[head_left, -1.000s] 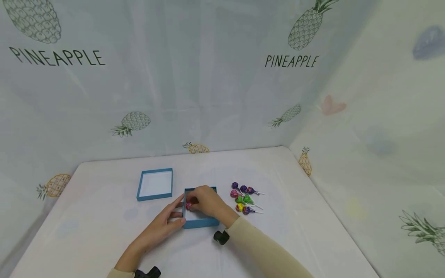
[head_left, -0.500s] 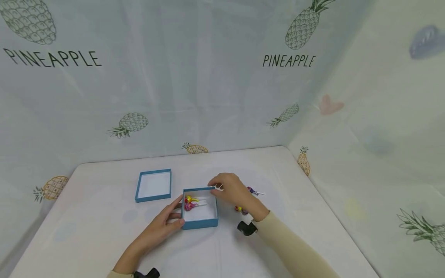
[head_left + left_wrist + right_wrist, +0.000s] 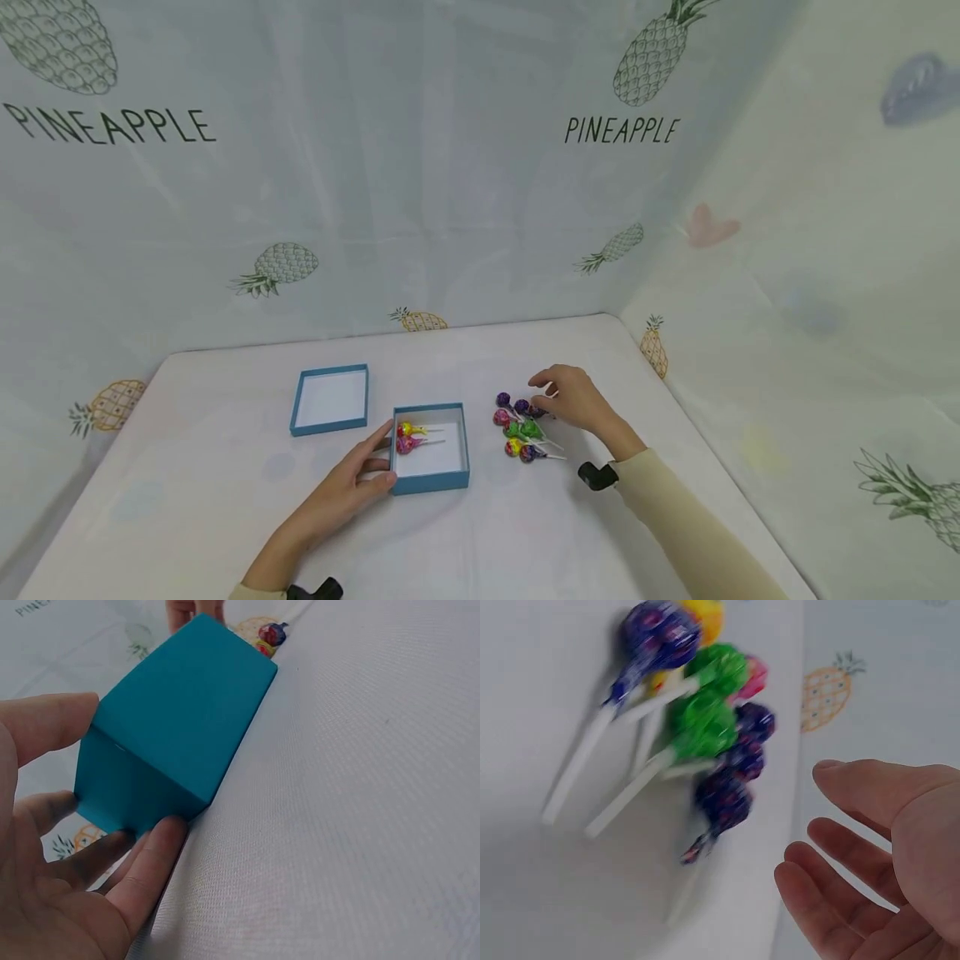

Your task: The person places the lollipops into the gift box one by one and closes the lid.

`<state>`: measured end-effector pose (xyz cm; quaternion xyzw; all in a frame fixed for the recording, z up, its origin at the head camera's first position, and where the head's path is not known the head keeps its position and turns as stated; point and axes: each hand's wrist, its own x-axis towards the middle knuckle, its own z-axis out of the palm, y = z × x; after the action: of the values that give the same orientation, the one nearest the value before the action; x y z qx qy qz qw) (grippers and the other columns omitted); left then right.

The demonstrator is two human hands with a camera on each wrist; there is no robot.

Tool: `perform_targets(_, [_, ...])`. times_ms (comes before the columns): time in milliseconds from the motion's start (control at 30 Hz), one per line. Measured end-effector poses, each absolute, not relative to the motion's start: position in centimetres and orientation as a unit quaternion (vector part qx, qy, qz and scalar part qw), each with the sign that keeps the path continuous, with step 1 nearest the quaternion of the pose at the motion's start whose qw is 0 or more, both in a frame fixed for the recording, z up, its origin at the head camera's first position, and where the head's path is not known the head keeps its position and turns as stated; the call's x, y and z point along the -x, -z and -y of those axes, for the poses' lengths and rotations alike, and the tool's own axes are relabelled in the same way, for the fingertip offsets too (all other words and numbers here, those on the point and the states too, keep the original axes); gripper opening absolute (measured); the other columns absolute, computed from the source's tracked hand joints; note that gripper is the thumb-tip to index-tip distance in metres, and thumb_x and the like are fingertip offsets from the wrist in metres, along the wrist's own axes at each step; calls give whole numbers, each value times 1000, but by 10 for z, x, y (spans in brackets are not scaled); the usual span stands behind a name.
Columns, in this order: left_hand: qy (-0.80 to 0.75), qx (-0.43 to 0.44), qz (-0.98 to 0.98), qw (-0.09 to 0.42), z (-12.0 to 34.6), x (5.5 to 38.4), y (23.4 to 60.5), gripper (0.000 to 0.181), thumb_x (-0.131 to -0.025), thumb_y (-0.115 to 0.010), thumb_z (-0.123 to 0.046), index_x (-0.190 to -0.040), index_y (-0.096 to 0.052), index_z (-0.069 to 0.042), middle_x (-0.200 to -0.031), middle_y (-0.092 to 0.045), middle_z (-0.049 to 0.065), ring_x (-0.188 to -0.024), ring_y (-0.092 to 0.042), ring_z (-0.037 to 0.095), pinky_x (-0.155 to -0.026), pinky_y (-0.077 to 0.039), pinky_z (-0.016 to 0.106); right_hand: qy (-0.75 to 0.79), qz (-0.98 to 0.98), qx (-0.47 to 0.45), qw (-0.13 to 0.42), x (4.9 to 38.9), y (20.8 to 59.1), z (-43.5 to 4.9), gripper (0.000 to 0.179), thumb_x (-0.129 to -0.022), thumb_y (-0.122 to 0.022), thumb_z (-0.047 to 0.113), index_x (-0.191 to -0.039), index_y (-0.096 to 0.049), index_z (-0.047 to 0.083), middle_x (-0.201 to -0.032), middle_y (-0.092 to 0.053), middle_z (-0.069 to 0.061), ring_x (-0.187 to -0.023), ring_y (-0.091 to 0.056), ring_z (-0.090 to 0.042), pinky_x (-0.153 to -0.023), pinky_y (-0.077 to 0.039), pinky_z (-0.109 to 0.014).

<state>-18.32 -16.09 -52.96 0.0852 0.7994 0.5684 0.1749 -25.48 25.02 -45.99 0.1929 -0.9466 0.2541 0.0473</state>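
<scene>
A blue box (image 3: 431, 482) with a white inside stands in front of me. Against its left wall lie a yellow lollipop (image 3: 406, 428) and a pink lollipop (image 3: 406, 445), sticks pointing right. My left hand (image 3: 351, 483) rests its spread fingers on the box's left side; the left wrist view shows the fingertips and thumb touching the blue wall (image 3: 184, 697). To the right, my right hand (image 3: 576, 402) hovers beside a cluster of lollipops, its fingers loosely bent and holding nothing. In the right wrist view a purple lollipop (image 3: 726, 801) and a green lollipop (image 3: 705, 727) are near its fingertips.
A blue-rimmed lid (image 3: 330, 429) lies inside up at the back left of the white-covered table (image 3: 225, 483). A curtain (image 3: 450, 167) printed with pineapples rises behind the table's far edge. The loose lollipops also include yellow, pink and other purple ones.
My right hand has come out of the box and moved right to the lollipop cluster, leaving the pink lollipop in the box. My left hand has stayed at the box's left side.
</scene>
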Motion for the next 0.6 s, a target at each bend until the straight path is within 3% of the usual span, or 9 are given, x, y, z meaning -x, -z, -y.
perform_targets(167, [-569, -86, -799, 175, 160, 184, 528, 81, -100, -75, -36, -168, -30, -39, -169, -36, 13, -136, -55, 26, -107, -53, 41, -260, 950, -171, 15, 256, 471, -265, 27, -95, -80, 11, -119, -78, 1, -112, -75, -13, -95, -71, -27, -77, -60, -38])
perform_targets(400, [-565, -91, -802, 173, 159, 183, 529, 81, -101, -74, -35, -168, -29, -38, -168, -37, 13, -136, -55, 25, -102, -52, 29, -267, 951, -159, 1, 257, 486, -271, 27, -93, -82, 12, -118, -78, 4, -111, -75, -10, -96, -70, -25, -81, -59, -40])
perform_targets(600, [-563, -94, -803, 172, 158, 183, 528, 81, -102, -73, -34, -169, -28, -36, -167, -38, 13, -136, -55, 26, -104, -52, 30, -274, 949, -154, 2, 258, 493, -272, 27, -91, -84, 11, -116, -79, 4, -109, -75, -9, -94, -69, -23, -82, -59, -41])
